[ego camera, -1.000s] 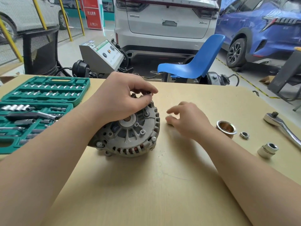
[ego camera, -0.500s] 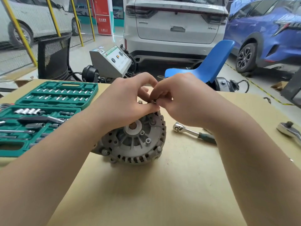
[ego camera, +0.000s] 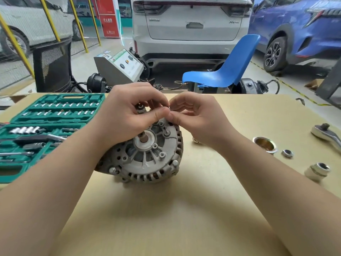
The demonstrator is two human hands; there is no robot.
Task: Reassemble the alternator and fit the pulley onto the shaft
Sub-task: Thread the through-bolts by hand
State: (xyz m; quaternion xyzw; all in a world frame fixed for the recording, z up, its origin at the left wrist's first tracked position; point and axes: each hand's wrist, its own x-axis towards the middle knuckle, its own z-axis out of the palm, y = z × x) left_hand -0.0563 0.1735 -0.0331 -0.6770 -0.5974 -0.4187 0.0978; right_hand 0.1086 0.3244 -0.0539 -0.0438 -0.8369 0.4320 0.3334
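Note:
The grey alternator point(ego camera: 147, 156) lies on the tan table point(ego camera: 166, 218) with its bare shaft end point(ego camera: 143, 139) facing me. My left hand point(ego camera: 127, 115) and my right hand point(ego camera: 199, 122) meet over its upper rim. Their thumbs and forefingers pinch a small fastener point(ego camera: 167, 108) that is mostly hidden by the fingertips. The pulley point(ego camera: 264, 144), brass-coloured inside, sits apart on the table to the right, with a loose nut point(ego camera: 287, 153) beside it.
An open green socket set case point(ego camera: 46, 126) lies on the left. A large ratchet point(ego camera: 326, 133) and a silver socket point(ego camera: 317, 171) lie at the right edge. Beyond the table stand a blue chair point(ego camera: 227, 71), a grey machine point(ego camera: 120, 65) and parked cars.
My right hand left the table beside the pulley and rose to meet the left hand at the alternator's top rim. The left hand stayed on the rim.

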